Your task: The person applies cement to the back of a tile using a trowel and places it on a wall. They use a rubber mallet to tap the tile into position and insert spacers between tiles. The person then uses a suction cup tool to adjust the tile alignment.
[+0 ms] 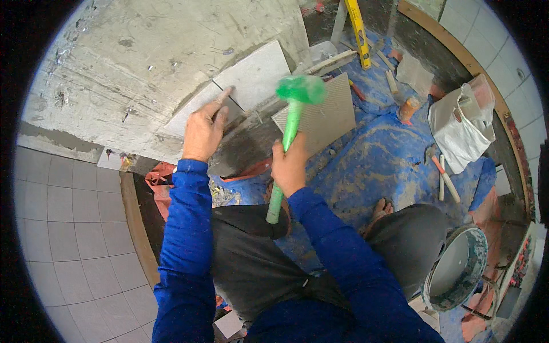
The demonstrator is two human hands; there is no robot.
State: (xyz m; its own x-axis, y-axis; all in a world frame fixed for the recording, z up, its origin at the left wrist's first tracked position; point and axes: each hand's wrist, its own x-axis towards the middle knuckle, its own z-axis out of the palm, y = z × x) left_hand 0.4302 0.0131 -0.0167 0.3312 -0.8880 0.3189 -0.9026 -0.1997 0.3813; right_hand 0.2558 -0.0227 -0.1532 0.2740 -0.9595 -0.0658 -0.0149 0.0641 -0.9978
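My right hand (290,163) is wrapped round the mallet (293,117); my left hand (203,134), half open and empty, points at the tile (257,74).

The fingers of the right hand (290,166) wrap around the handle of a green mallet (291,119), its blurred head above them. On the left hand (201,134), the index fingertip lies near the joint between two pale tiles, the upper tile (260,74) and the lower tile (181,121). Beyond the right fingers, a ridged tile (331,108) lies by a blue sheet (372,154); well right of them, a claw hammer (449,180).
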